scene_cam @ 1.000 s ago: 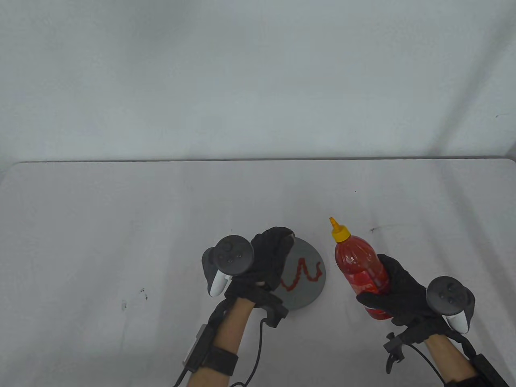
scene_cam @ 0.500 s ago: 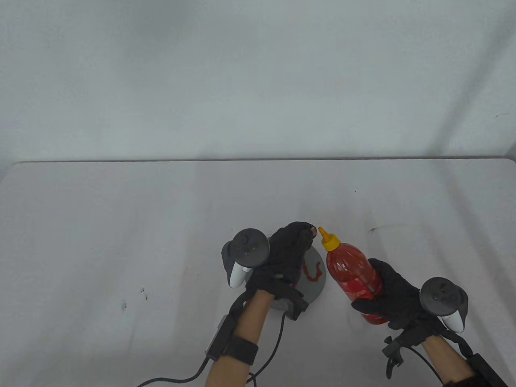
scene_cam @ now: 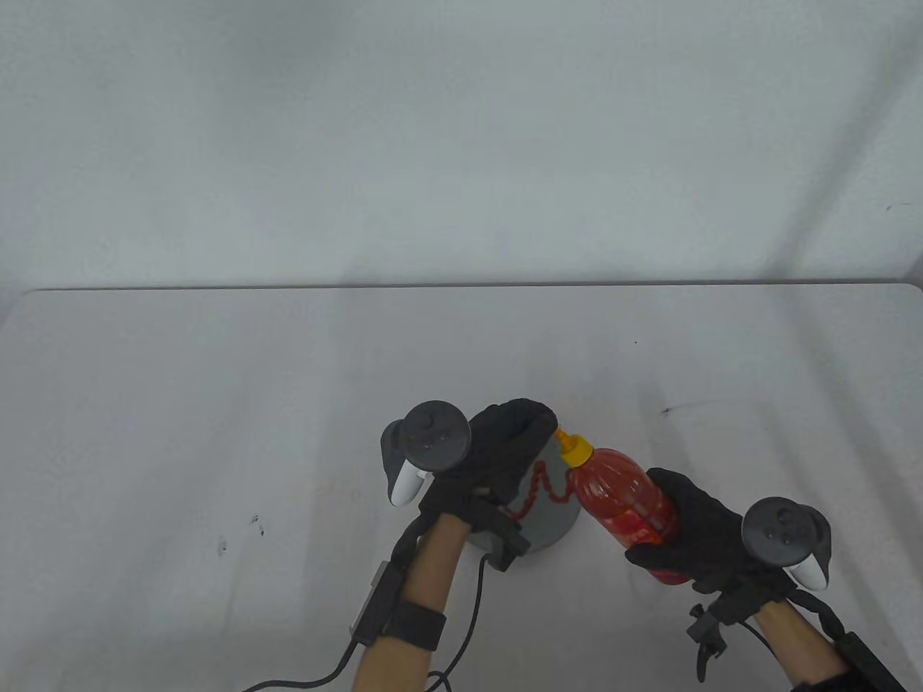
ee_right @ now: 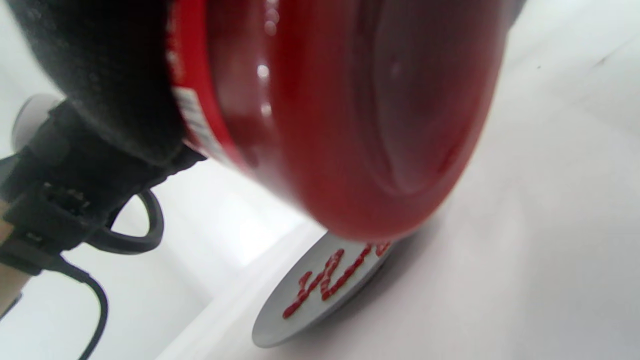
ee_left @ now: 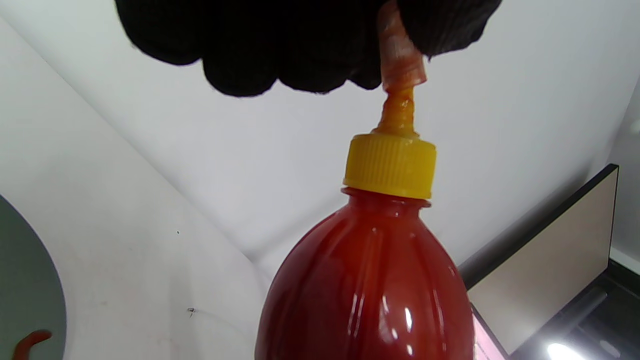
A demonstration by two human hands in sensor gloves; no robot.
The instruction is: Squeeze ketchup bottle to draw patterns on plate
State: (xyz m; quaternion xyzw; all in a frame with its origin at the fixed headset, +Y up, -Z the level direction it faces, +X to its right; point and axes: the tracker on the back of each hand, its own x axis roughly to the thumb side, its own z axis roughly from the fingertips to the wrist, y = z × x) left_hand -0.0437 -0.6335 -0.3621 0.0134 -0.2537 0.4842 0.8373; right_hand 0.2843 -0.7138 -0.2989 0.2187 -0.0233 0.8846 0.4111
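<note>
White tabletop (scene_cam: 216, 404), and the drawing looks done: red ketchup squiggle (scene_cam: 539, 490) on the round grey plate (scene_cam: 551, 530). Right hand (scene_cam: 703, 530) grips the red ketchup bottle (scene_cam: 620, 497), tilted just beside it; left hand (scene_cam: 505, 447) pinches a small nozzle cap (ee_left: 400, 55) onto the tip

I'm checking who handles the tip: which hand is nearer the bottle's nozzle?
Left. The left hand has its fingers on the nozzle; the right hand grips the ketchup bottle at its lower body, far from it.
</note>
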